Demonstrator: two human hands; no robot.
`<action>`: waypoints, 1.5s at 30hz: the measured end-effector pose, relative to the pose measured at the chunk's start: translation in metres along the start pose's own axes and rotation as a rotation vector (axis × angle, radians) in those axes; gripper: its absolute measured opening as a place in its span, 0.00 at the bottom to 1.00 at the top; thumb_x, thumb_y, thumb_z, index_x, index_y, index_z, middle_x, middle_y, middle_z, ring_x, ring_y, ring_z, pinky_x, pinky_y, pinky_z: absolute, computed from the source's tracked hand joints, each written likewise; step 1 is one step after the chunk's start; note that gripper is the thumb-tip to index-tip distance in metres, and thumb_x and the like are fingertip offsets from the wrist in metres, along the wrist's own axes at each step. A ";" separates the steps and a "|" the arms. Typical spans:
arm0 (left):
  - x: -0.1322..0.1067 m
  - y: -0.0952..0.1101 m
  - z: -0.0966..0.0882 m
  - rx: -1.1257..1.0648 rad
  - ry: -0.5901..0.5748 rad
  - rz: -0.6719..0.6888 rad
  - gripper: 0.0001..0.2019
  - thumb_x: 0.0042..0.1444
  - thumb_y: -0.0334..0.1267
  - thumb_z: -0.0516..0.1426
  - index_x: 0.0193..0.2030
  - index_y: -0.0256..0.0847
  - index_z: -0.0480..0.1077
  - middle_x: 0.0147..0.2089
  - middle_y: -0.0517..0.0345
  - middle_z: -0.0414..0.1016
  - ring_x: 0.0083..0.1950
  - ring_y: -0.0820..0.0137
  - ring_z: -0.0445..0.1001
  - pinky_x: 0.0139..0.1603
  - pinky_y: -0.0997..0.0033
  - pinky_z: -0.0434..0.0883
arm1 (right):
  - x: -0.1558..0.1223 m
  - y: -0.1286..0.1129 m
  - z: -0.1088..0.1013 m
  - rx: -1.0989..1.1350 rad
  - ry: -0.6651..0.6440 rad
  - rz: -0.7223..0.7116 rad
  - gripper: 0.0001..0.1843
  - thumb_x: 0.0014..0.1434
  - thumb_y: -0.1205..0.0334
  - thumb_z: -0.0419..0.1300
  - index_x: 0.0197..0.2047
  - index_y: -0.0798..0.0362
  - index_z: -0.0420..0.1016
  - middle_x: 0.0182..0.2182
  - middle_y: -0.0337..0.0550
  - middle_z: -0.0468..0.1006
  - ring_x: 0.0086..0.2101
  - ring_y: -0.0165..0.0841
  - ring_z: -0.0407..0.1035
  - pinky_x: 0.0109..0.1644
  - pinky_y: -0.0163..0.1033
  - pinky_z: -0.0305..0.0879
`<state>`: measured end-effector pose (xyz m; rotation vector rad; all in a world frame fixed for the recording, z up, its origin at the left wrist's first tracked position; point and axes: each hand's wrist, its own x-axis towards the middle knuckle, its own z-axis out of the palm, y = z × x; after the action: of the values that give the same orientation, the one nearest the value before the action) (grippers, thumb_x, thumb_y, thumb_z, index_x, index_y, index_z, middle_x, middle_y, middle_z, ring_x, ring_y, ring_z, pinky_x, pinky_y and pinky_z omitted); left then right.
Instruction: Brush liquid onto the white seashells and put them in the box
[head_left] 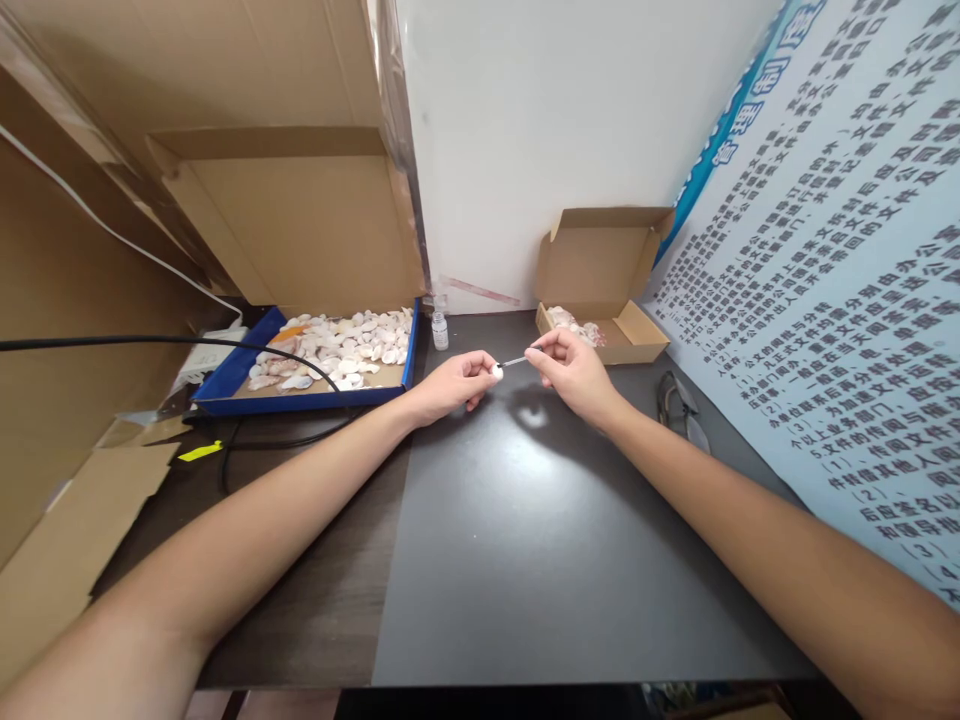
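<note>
Over the dark table, my left hand (454,385) pinches a small white shell (496,371) between thumb and fingertips. My right hand (568,370) grips a thin brush (514,361) by its right end, closed around it. The brush lies nearly level, and its dark tip meets the upper edge of the shell. Behind my left hand stands a small clear bottle (440,331) with a label; I cannot make out its contents.
A blue-rimmed tray (300,405) full of pale shells sits at the left, with a black cable (150,341) crossing it. At the back right is an open cardboard box (634,352) with shells. Dark glasses (681,408) lie near the right wall. A grey mat (525,580) covers the table's right part.
</note>
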<state>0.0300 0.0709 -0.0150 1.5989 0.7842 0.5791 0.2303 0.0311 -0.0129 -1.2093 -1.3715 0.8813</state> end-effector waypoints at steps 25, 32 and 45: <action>0.000 0.001 0.000 0.015 -0.007 -0.002 0.14 0.57 0.47 0.60 0.38 0.39 0.65 0.19 0.70 0.61 0.20 0.80 0.60 0.24 0.80 0.57 | 0.000 -0.001 0.001 0.039 -0.031 0.022 0.20 0.52 0.47 0.66 0.33 0.53 0.65 0.20 0.32 0.66 0.20 0.24 0.59 0.26 0.34 0.55; 0.000 0.001 0.000 0.020 0.005 -0.003 0.13 0.57 0.46 0.59 0.37 0.39 0.65 0.19 0.69 0.61 0.20 0.80 0.59 0.24 0.80 0.57 | 0.000 0.001 -0.001 -0.021 0.006 0.013 0.18 0.53 0.49 0.65 0.32 0.52 0.65 0.20 0.32 0.65 0.21 0.25 0.59 0.27 0.34 0.57; -0.001 0.002 0.000 -0.001 -0.009 0.002 0.12 0.57 0.45 0.60 0.37 0.39 0.65 0.19 0.70 0.60 0.21 0.80 0.59 0.24 0.80 0.57 | 0.000 -0.002 0.000 0.059 -0.036 0.040 0.23 0.50 0.43 0.67 0.31 0.52 0.64 0.19 0.32 0.65 0.19 0.24 0.58 0.25 0.34 0.53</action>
<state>0.0295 0.0702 -0.0134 1.6010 0.7755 0.5737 0.2294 0.0304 -0.0111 -1.1850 -1.3447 0.9694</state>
